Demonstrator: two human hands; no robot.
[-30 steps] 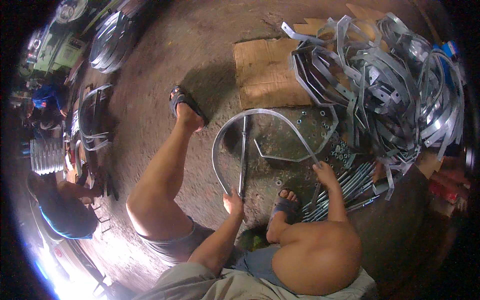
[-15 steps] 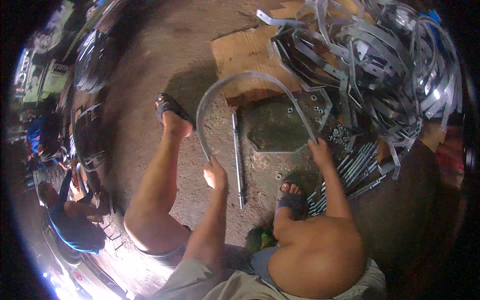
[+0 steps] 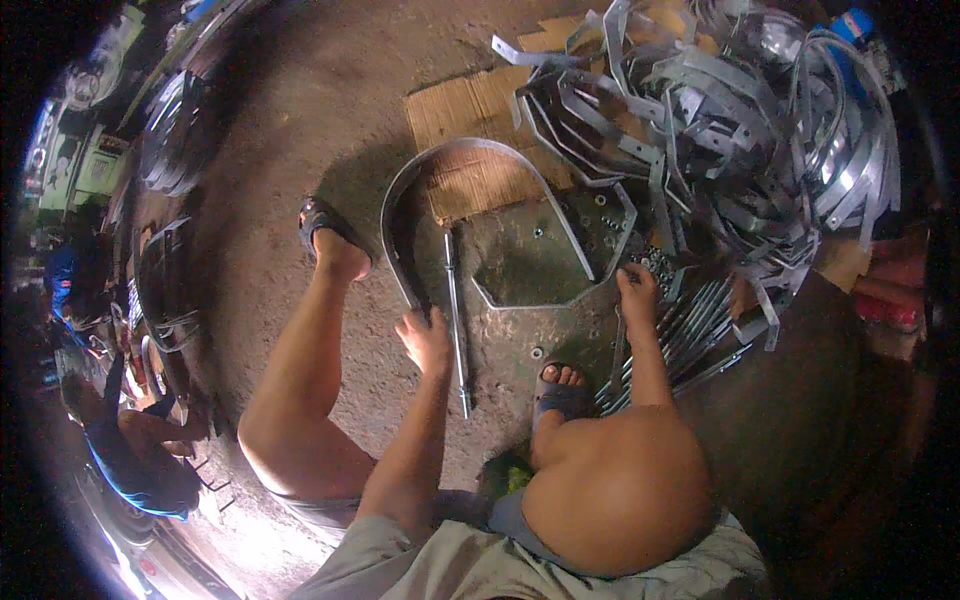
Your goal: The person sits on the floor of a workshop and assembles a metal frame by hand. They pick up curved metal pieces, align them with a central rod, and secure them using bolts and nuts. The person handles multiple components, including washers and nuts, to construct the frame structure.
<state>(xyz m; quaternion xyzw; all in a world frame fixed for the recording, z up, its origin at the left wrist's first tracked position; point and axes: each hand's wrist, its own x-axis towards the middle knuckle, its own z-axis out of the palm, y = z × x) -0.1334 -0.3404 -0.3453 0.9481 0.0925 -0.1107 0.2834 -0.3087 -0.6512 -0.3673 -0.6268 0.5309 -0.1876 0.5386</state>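
A curved U-shaped metal strap [image 3: 470,146] arches in front of me, its bend lying over the cardboard's near part. My left hand [image 3: 426,343] grips its left end. The strap's right end hangs free, a short way left of my right hand [image 3: 638,288]. That hand is closed in a pinch beside the loose nuts [image 3: 658,266]; what is in its fingers, if anything, I cannot make out. Under the strap lies an angular bent metal bracket [image 3: 530,306]. A threaded rod [image 3: 456,325] with nuts on it lies on the floor just right of my left hand.
Bent metal brackets and straps [image 3: 720,130] form a tangled heap at the far right. A bundle of threaded rods [image 3: 690,330] lies near my right foot [image 3: 563,390]. Flat cardboard [image 3: 440,110] lies beyond. At the far left a person in blue [image 3: 130,450] sits by more metal parts.
My right hand has let go of the strap's right end, which has sprung inward to the left. My left hand still has the other end. The whole view has shifted slightly.
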